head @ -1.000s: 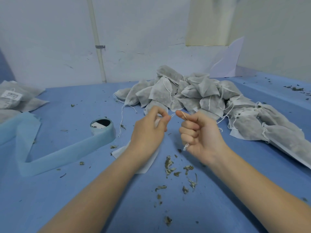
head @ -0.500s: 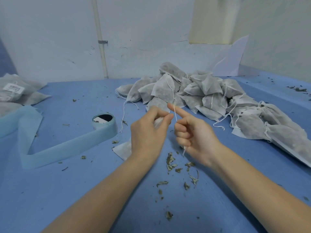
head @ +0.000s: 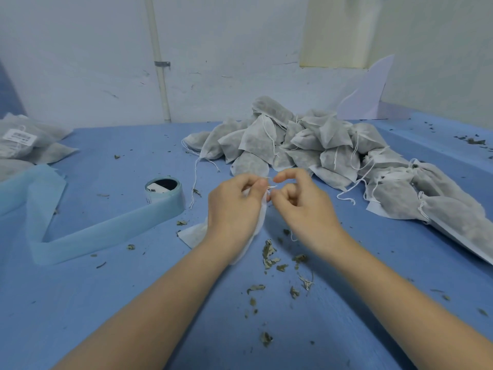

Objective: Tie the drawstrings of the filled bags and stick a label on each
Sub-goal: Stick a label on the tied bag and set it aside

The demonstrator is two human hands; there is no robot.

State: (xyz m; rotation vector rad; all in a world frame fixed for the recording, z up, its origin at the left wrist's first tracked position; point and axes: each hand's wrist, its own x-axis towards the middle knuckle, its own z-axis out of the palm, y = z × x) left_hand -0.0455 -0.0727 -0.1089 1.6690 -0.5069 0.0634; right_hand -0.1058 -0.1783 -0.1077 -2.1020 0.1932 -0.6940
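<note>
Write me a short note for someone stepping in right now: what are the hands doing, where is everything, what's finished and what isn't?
Left hand grips the bag and pinches its drawstring; right hand pinches the same drawstring. Knot not visibly finished.
Untied pile lies behind and to the right.
Label roll sits left of the hands, its strip trailing left.
Labelled bags lie at far left.
Left: finish the knot, label this bag, then work through the pile.

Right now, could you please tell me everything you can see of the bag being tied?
The bag is white, thin non-woven fabric, lying on the blue table mostly hidden under the left hand. One corner shows left of the wrist, an edge to its right. Both hands pinch its thin white drawstring at the neck; the right hand has fingers curled. No label shows on it.
</note>
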